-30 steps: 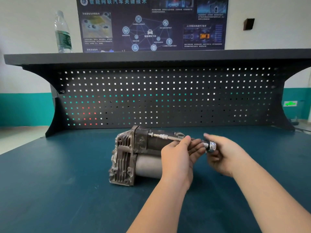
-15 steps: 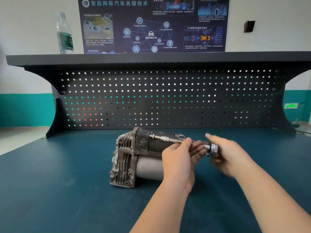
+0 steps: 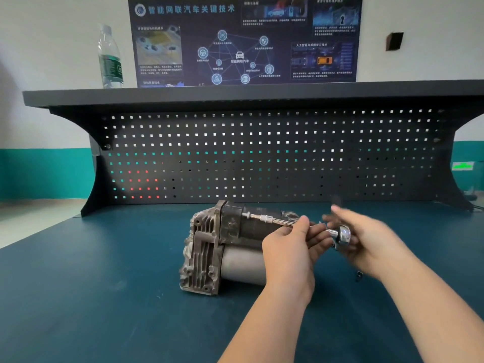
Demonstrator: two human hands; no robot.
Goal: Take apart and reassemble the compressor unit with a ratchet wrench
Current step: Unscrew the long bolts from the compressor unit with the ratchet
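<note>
The grey metal compressor unit (image 3: 209,247) lies on its side in the middle of the dark blue bench (image 3: 104,297). A ratchet wrench (image 3: 340,234) with a long chrome extension bar (image 3: 264,218) runs from the compressor's upper face out to the right. My left hand (image 3: 290,247) pinches the extension bar in front of the compressor body. My right hand (image 3: 366,239) grips the ratchet at its round head; the hand is blurred and the handle is hidden behind it.
A small dark loose part (image 3: 359,274) lies on the bench under my right wrist. A black perforated back panel (image 3: 262,158) with a shelf closes the far side. A water bottle (image 3: 110,58) stands on the shelf at left.
My right hand has swung at the ratchet head and is now blurred with its fingers higher. My left hand stays on the extension bar. The compressor has not moved.
</note>
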